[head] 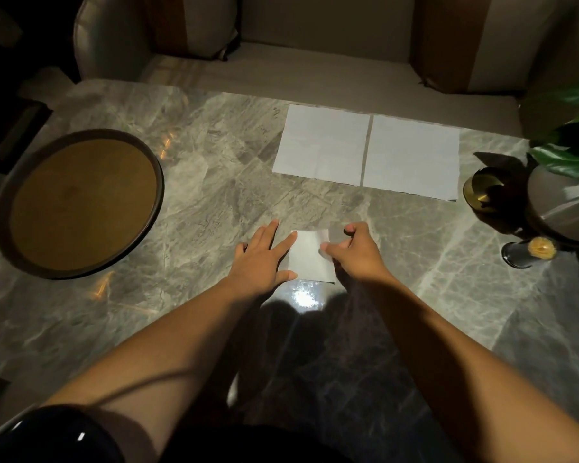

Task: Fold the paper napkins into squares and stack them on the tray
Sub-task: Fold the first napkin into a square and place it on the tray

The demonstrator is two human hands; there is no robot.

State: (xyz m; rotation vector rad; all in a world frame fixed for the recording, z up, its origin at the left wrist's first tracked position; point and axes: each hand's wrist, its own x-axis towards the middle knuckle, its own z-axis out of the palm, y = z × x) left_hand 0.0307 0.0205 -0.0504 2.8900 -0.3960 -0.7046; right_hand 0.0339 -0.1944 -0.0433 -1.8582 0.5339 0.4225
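- Head view: left hand (264, 259) flat, fingers straight, pressing folded napkin (310, 255) to surface (214, 182).
- Right hand (353, 253) curled, pinching napkin's right edge.
- Tray (91, 133) well apart, left.

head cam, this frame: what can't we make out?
- Head view, folded white paper napkin: side edges covered by the left hand and right hand; layer count unreadable.
- Head view, right hand's grip: curled fingers hide whether it pinches the napkin.
- Head view, green leafy plant: cut off by the right frame edge.
- Head view, glossy black object, bottom-left corner: cut off, too dark to identify.
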